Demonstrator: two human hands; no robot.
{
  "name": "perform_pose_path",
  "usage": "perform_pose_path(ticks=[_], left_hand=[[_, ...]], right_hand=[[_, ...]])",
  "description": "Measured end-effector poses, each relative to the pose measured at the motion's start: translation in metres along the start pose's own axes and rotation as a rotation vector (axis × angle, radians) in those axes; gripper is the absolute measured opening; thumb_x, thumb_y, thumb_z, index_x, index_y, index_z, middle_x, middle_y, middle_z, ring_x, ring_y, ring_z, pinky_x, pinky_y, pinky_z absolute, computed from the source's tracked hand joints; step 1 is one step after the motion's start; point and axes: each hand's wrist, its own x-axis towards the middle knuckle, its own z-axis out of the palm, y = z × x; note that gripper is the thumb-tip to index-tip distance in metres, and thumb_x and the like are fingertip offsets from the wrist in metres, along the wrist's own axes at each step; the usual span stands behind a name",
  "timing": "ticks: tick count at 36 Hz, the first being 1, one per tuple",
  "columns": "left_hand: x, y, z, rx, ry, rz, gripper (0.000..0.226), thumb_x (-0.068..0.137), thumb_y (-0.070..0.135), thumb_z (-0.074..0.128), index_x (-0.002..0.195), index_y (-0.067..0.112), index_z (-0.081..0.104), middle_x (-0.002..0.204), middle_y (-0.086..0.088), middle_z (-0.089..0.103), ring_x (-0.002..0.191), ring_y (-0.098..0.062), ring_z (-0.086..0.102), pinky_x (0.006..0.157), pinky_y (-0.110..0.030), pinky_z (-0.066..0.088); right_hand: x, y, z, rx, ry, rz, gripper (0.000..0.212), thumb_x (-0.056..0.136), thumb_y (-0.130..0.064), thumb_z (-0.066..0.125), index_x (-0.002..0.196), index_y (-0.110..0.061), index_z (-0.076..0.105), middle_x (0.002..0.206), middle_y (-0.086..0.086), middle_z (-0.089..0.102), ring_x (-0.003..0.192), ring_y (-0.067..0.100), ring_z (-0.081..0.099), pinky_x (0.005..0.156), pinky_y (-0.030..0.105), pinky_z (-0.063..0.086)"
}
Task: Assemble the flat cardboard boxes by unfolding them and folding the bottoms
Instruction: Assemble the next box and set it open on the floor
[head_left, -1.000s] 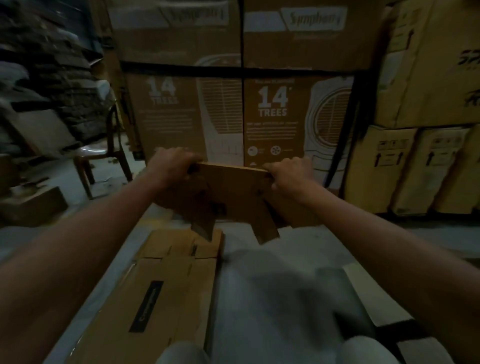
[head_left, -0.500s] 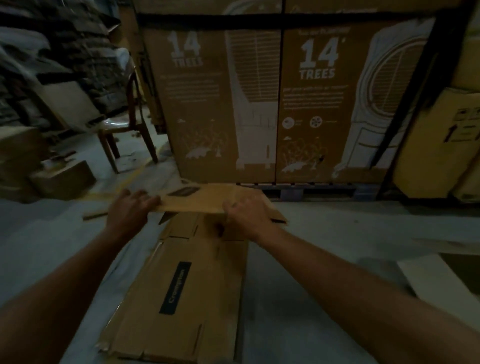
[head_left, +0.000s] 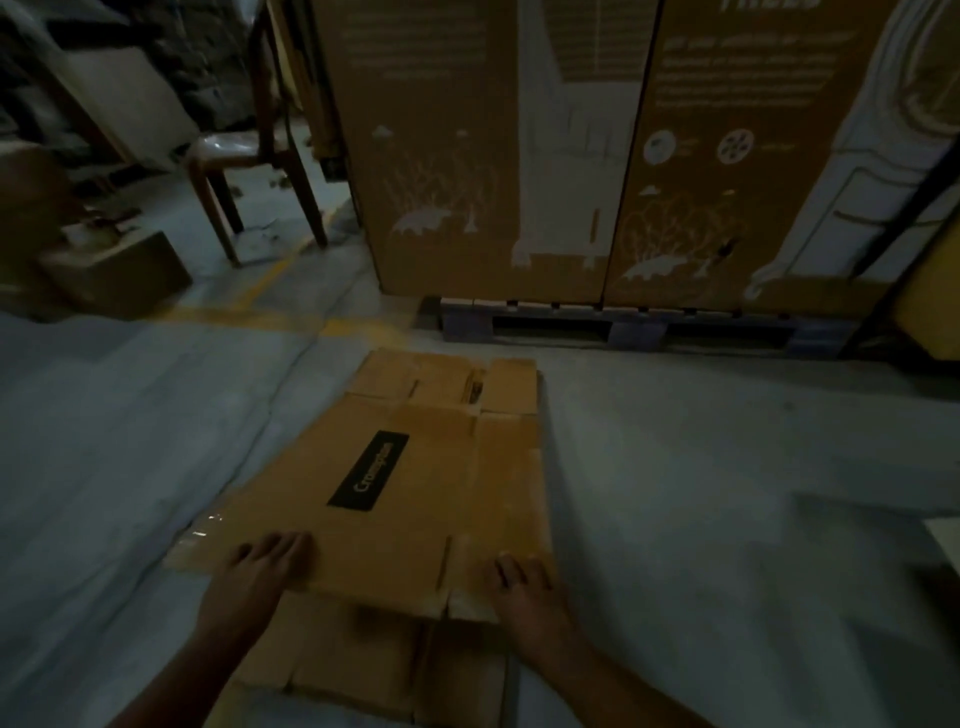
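Note:
A flat cardboard box (head_left: 415, 499) with a black label lies on the grey floor in front of me. Its near edge overlaps a second flattened cardboard (head_left: 363, 670) that lies closer to me. My left hand (head_left: 257, 577) rests with straight fingers on the box's near left edge. At the near right corner, the fingers of my right hand (head_left: 524, 587) lie on top of the box. Both thumbs are hidden. The box's end flaps point away from me, toward the pallet.
Tall printed cartons (head_left: 571, 156) stand on a pallet (head_left: 639, 327) straight ahead. A wooden chair (head_left: 249, 171) and a small box (head_left: 119, 270) are at the far left. A pale sheet (head_left: 943, 540) pokes in at the right edge.
A second ago both hands held a cardboard piece up at chest height. They lowered it ahead of me, then came back to the near edge of the flat box on the floor.

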Motion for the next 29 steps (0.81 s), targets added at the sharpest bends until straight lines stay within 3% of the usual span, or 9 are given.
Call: perform_pose_path(ticks=[2, 5, 7, 9, 12, 14, 18, 25, 29], left_hand=[[-0.003, -0.005, 0.023, 0.0, -0.071, -0.029, 0.079, 0.018, -0.007, 0.088, 0.095, 0.006, 0.075, 0.089, -0.008, 0.074, 0.076, -0.025, 0.072, 0.054, -0.034, 0.055], [-0.011, -0.013, 0.059, -0.01, -0.089, -0.013, 0.069, 0.035, -0.005, 0.087, 0.102, 0.005, 0.072, 0.093, -0.009, 0.074, 0.079, -0.026, 0.073, 0.055, -0.033, 0.055], [-0.016, -0.015, 0.082, -0.016, -0.098, 0.021, 0.045, 0.066, 0.001, 0.063, 0.11, 0.005, 0.065, 0.099, -0.012, 0.073, 0.085, -0.029, 0.072, 0.06, -0.035, 0.056], [-0.024, -0.015, 0.107, -0.023, -0.171, 0.027, 0.044, 0.076, 0.014, 0.041, 0.116, 0.006, 0.06, 0.104, -0.013, 0.072, 0.091, -0.031, 0.071, 0.064, -0.036, 0.056], [-0.039, -0.01, 0.139, -0.015, -0.228, -0.025, 0.046, 0.072, 0.003, 0.057, 0.118, 0.002, 0.062, 0.109, -0.016, 0.07, 0.095, -0.033, 0.069, 0.065, -0.038, 0.056], [-0.045, -0.005, 0.156, -0.049, -0.269, -0.051, 0.069, 0.057, -0.012, 0.07, 0.125, 0.0, 0.06, 0.119, -0.018, 0.066, 0.106, -0.036, 0.065, 0.071, -0.042, 0.056], [-0.061, 0.007, 0.184, -0.035, -0.376, -0.125, 0.074, 0.084, -0.004, 0.045, 0.152, 0.012, 0.021, 0.156, -0.005, 0.027, 0.144, -0.023, 0.025, 0.107, -0.038, 0.035], [-0.069, 0.021, 0.217, -0.092, -0.456, -0.215, 0.078, 0.086, -0.006, 0.045, 0.153, 0.012, 0.012, 0.159, -0.004, 0.017, 0.147, -0.024, 0.014, 0.111, -0.038, 0.026], [-0.071, 0.036, 0.231, -0.179, -0.494, -0.286, 0.084, 0.081, -0.01, 0.047, 0.153, 0.008, 0.009, 0.16, -0.01, 0.011, 0.147, -0.029, 0.01, 0.112, -0.042, 0.024]], right_hand=[[0.007, 0.001, 0.014, -0.006, -0.049, -0.101, 0.062, 0.091, -0.01, 0.049, 0.148, -0.013, 0.025, 0.149, 0.011, 0.029, 0.131, 0.04, 0.032, 0.099, 0.053, 0.038], [0.021, -0.002, 0.028, -0.052, -0.142, -0.2, 0.073, 0.088, -0.006, 0.056, 0.15, -0.007, 0.016, 0.154, 0.017, 0.019, 0.134, 0.042, 0.027, 0.108, 0.048, 0.03], [0.03, -0.006, 0.051, -0.07, -0.152, -0.216, 0.073, 0.088, -0.005, 0.056, 0.149, -0.006, 0.016, 0.154, 0.02, 0.02, 0.132, 0.043, 0.029, 0.108, 0.048, 0.03], [0.035, -0.01, 0.075, -0.083, -0.18, -0.216, 0.067, 0.09, -0.006, 0.051, 0.148, -0.006, 0.018, 0.151, 0.02, 0.025, 0.132, 0.042, 0.031, 0.109, 0.048, 0.031], [0.041, -0.018, 0.112, -0.089, -0.207, -0.194, 0.065, 0.09, -0.007, 0.05, 0.147, -0.006, 0.019, 0.148, 0.019, 0.027, 0.13, 0.044, 0.03, 0.107, 0.049, 0.033], [0.044, -0.023, 0.132, -0.092, -0.228, -0.187, 0.07, 0.09, -0.008, 0.052, 0.149, -0.007, 0.014, 0.151, 0.019, 0.022, 0.133, 0.046, 0.026, 0.107, 0.05, 0.033], [0.049, -0.03, 0.166, -0.142, -0.298, -0.201, 0.08, 0.091, -0.013, 0.055, 0.151, -0.005, 0.004, 0.154, 0.022, 0.012, 0.135, 0.05, 0.021, 0.11, 0.054, 0.027], [0.059, -0.04, 0.201, -0.149, -0.384, -0.166, 0.086, 0.093, -0.019, 0.054, 0.15, 0.001, -0.007, 0.152, 0.025, 0.006, 0.135, 0.052, 0.013, 0.113, 0.057, 0.018], [0.066, -0.052, 0.221, -0.092, -0.452, -0.103, 0.073, 0.099, -0.009, 0.041, 0.148, 0.005, -0.011, 0.155, 0.029, -0.004, 0.136, 0.061, 0.003, 0.1, 0.071, 0.03]])
